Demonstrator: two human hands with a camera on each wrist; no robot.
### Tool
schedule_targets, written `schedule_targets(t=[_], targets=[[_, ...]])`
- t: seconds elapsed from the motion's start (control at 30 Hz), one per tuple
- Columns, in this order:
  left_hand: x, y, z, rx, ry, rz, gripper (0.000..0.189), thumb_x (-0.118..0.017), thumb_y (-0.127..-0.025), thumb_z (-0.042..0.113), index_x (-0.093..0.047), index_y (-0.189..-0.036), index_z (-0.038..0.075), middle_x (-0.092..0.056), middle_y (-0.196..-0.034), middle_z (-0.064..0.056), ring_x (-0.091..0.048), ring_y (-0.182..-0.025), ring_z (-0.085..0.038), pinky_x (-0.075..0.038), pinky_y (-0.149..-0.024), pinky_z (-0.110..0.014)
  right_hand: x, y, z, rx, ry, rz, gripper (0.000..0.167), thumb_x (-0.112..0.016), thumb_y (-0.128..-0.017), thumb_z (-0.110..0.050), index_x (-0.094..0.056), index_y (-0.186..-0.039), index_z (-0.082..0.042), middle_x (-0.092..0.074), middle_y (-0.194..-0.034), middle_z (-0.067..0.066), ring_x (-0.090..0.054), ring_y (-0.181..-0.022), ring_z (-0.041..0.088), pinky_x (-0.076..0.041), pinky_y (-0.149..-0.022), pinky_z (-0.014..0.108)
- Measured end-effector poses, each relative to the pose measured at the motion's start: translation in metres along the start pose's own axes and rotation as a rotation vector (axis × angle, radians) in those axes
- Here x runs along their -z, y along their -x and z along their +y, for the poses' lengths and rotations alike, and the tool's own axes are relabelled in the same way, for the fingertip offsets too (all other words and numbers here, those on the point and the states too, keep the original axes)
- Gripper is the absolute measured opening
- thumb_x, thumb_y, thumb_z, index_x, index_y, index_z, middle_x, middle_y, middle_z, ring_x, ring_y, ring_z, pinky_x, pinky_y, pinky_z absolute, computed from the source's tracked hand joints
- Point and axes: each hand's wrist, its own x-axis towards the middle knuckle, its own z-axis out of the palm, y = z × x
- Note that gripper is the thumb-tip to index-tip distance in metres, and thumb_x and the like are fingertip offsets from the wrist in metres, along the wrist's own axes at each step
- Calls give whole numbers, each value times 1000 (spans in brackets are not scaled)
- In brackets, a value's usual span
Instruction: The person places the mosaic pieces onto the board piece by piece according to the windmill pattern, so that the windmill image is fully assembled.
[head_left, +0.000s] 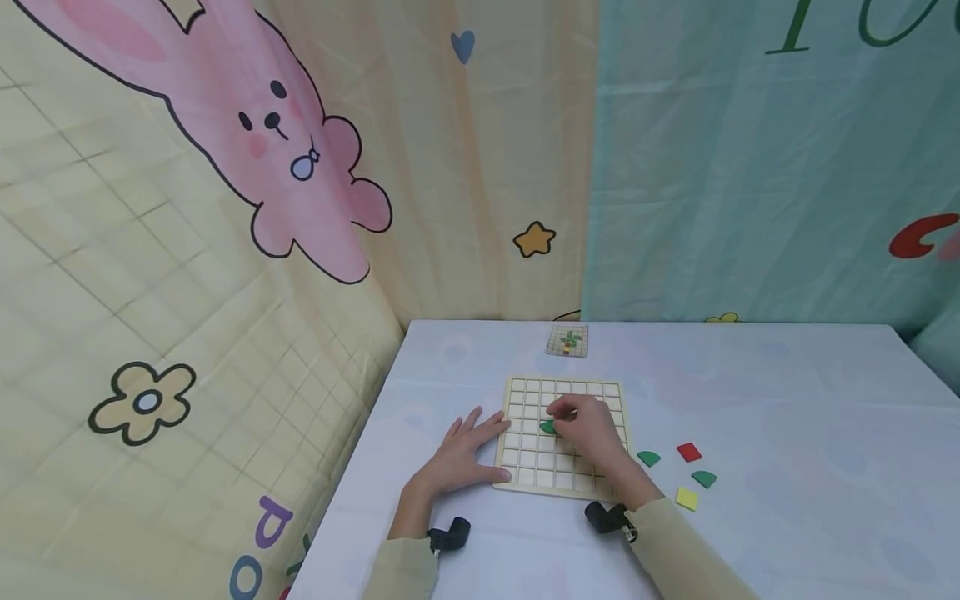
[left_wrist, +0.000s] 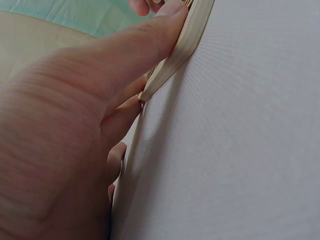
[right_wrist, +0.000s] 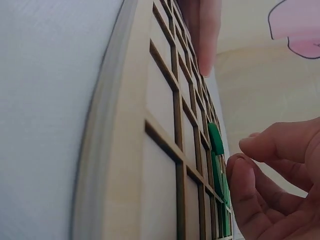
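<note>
Your left hand (head_left: 459,458) lies spread, touching the wooden grid board's (head_left: 528,458) left edge. Your right hand (head_left: 591,427), fingers curled, is near a green tile (head_left: 548,427); whether pinching anything, can't tell.

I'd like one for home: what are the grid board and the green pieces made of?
Grid board: probably matte wood, judging by its pale, streaked edge.
Green pieces: perhaps smooth painted wood or plastic; even colour and no visible grain leave it open.
</note>
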Motion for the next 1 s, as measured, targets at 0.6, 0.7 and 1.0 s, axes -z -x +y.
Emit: schedule_targets(t=[0.6, 0.7, 1.0], targets=[[-2, -2, -3, -12, -20, 0, 89, -71, -80, 70, -41, -155, 32, -27, -161, 18, -6, -154, -23, -4, -123, -51, -3, -3, 4, 189, 337, -75, 10, -81, -83, -12, -80, -86, -21, -69, -97, -7, -62, -100, 22, -54, -88, 44], [-1, -1, -2, -13, -12, -1, 89, -72, -80, 68, -42, -155, 31, -28, -162, 18, -6, -154, -23, -3, -123, -51, -4, -2, 2, 190, 366, -73, 7, -83, -83, -15, -80, -85, -21, -68, -96, -7, -62, -101, 22, -54, -88, 44], [-1, -2, -3, -12, -19, 2, 89, -71, -80, 69, -41, -155, 32, -27, -162, 18, -5, -154, -23, -4, -123, -51, -1, -4, -2, 201, 403, -60, 5, -84, -83, -19, -80, -85, -22, -66, -92, -9, -59, -92, 18, -54, -81, 40]])
